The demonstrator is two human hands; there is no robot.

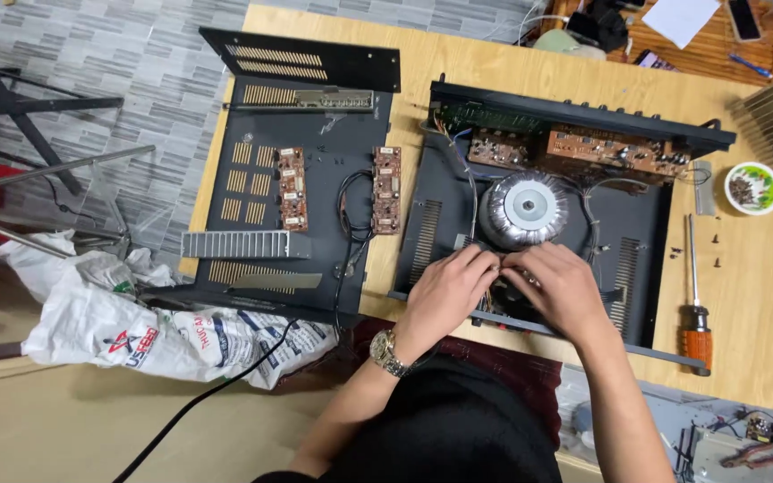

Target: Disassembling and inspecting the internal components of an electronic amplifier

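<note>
Both hands meet over the near edge of an open black metal case [637, 268] that lies on a wooden counter [753, 304]. The left hand [445, 291], with a wristwatch [386, 351] on its wrist, and the right hand [561, 286] have their fingers curled in and pinched together on a small bundle of wires [503, 266] just in front of a round silver transformer [526, 207]; what exactly lies between the fingertips is too small to tell. Brown circuit boards [583, 150] stand along the far wall of the case. Left of the case lies a flat black cover panel [324, 179] carrying two narrow brown boards [386, 190] and a ribbed metal strip [245, 244]. Right of the case, well apart from the hands, a screwdriver [696, 309] with an orange handle lies on the counter, with a few loose screws [716, 250] near it and a small round bowl [752, 188] beyond. White plastic bags [136, 326] lie on the floor at the left.
</note>
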